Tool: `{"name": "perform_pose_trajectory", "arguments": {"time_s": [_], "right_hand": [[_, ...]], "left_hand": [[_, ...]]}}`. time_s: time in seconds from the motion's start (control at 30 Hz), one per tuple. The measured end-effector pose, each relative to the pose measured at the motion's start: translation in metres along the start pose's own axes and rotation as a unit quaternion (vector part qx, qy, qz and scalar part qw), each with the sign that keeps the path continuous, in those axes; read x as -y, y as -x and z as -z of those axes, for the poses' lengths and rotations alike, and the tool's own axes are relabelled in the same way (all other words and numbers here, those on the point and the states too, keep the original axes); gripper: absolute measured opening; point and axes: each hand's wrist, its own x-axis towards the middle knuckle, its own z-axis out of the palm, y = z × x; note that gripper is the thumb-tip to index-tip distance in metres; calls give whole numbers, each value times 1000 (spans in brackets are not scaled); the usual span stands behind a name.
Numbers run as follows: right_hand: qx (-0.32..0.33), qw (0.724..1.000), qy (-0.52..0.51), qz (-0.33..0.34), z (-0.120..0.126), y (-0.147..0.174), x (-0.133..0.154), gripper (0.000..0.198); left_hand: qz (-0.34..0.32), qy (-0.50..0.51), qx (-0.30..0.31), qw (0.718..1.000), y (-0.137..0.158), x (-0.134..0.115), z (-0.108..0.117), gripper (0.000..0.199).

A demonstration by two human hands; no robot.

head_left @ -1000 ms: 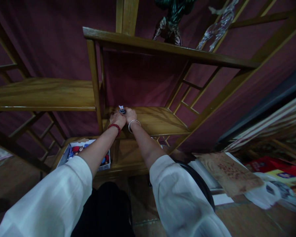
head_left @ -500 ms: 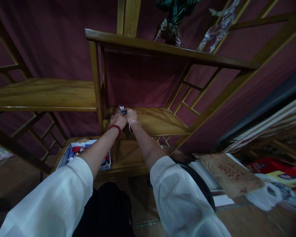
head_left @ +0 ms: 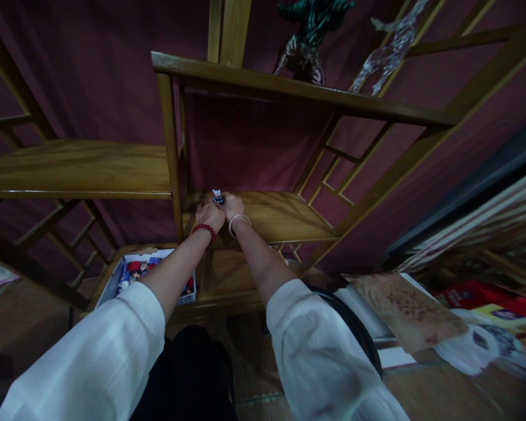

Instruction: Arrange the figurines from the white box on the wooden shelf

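Change over the last second: almost none. The head view drifts slightly, but both hands keep the same pose around the small white-and-dark figurine (head_left: 218, 196). Judgement: handling is at the same point, a steady hold or a very fine adjustment.

Position: figurine is just beyond the two hands, at the gap between them, over the honey-brown wooden shelf (head_left: 284, 216). Whether its base touches the wood, I cannot tell.

Left hand (head_left: 211, 215): fingers curled inward, tips hidden behind its back. Right hand (head_left: 233, 206): partly curled, fingers reaching to the figurine's side. How far either is open, and which one has hold, I cannot tell from here.

Counts:
- Figurine at the hands: one.
- Red beaded bracelet (head_left: 211, 231), left wrist: one. Silver-coloured bangle (head_left: 231, 227), right wrist: one.
- White open-topped cardboard box (head_left: 108, 286), below and left of the left hand: one. Red and blue pieces (head_left: 135, 268) inside: several; forearm covers part, so no exact count.
- Statues above and right of the hands, on the upper wooden shelf (head_left: 307, 89): two, namely a dark green and bronze-brown statue (head_left: 309, 41) and a clear, glass-like statue (head_left: 388, 55).
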Motion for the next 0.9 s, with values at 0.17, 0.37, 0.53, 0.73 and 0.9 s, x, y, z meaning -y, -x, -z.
{"name": "perform_pose_trajectory", "arguments": {"time_s": [0.17,0.37,0.53,0.73,0.9], "right_hand": [[9,1000,1,-1,-2,-3,-2,30],[10,1000,-14,6,-4,-3,-5,36],[-24,998,-49,-29,0,9,-4,53],[-56,995,-78,-38,19,30,8,48],[-92,991,-96,-24,36,55,25,35]], "left_hand": [[-7,-9,-6,1000,0,-1,0,31],[-2,-18,13,1000,5,-3,5,34],[-49,-14,4,999,21,-4,11,31],[-51,13,14,999,46,-10,29,29],[-60,43,14,997,69,-5,49,32]]}}
